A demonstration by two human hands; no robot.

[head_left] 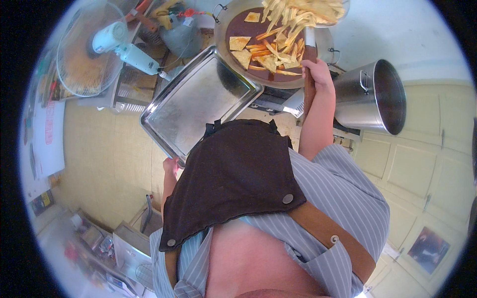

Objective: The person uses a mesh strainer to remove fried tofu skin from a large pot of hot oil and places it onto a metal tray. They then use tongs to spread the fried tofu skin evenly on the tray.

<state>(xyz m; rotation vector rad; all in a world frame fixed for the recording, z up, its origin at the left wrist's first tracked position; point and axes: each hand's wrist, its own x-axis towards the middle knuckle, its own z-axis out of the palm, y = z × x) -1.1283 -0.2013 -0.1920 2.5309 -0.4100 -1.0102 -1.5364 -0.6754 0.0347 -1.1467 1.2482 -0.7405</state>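
My right hand [319, 74] grips the wooden handle [310, 89] of a large skimmer. Pale yellow strips [320, 11], which look like tofu skin, are heaped on its head. The skimmer's head is partly cut off by the top of the picture, above a wide metal pan [220, 48]. In the pan, dark reddish-brown liquid [238, 29] holds more strips and several flat pieces [240, 43]. My left hand [171, 164] holds the near corner of a shallow rectangular metal tray [190, 108], which slants toward the pan's rim. Its shiny inner face shows.
A tall steel stockpot [357, 100] stands right of the pan, beside yellow cabinets [410, 156]. A white fan [110, 37] and a rounded glass jar [182, 37] are at the upper left. A white slotted tool [295, 102] is below the pan. A sink [130, 257] lies lower left.
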